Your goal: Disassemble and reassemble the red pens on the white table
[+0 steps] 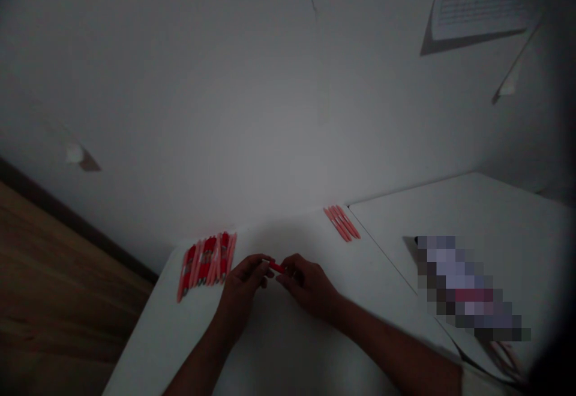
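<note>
Right hand (310, 285) and forearm (387, 336) are bare, the sleeve (483, 383) pale, perhaps cream (only its edge shows).

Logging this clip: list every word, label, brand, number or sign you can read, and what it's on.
No text can be read here.
Paper on the wall: rows of writing, too small and blurred to read.
Left group of pens: pale markings, too blurred to read.
Right row of pink pens: no legible marking.
Red piece between left hand and right hand: no legible lettering.
Pixelated patch at right: masked, unreadable.
</note>
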A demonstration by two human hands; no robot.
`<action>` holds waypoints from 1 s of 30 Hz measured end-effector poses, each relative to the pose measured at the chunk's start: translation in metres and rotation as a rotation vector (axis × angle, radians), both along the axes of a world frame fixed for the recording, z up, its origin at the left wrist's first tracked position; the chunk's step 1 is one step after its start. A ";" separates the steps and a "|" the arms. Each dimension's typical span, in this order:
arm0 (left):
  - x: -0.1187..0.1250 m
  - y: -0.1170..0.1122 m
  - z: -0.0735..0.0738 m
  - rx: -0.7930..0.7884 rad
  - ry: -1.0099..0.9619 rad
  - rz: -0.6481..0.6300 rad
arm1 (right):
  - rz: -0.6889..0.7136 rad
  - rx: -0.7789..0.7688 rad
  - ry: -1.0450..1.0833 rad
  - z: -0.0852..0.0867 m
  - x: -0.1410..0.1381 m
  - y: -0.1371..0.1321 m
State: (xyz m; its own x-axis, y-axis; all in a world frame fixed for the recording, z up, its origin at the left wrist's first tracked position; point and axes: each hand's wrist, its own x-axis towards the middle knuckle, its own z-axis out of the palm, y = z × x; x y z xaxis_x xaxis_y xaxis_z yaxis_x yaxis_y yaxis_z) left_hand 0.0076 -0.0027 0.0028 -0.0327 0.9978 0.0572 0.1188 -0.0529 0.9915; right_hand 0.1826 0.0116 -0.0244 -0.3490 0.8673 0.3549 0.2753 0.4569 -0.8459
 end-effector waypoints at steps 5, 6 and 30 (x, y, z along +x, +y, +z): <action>-0.001 0.000 0.000 0.014 0.026 -0.011 | -0.044 -0.013 0.004 -0.002 -0.001 0.001; -0.001 0.000 0.001 0.017 0.040 -0.009 | -0.043 -0.015 0.005 -0.003 -0.002 0.001; -0.009 0.001 -0.008 0.002 0.068 -0.002 | 0.118 -0.034 0.099 -0.002 0.002 0.002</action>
State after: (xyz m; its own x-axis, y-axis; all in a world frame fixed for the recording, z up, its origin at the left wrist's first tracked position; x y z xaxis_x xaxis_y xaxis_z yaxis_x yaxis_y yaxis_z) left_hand -0.0018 -0.0018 -0.0050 -0.0264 0.9978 0.0609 0.1859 -0.0550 0.9810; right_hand 0.1846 0.0136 -0.0259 -0.4141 0.8342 0.3642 0.1353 0.4521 -0.8816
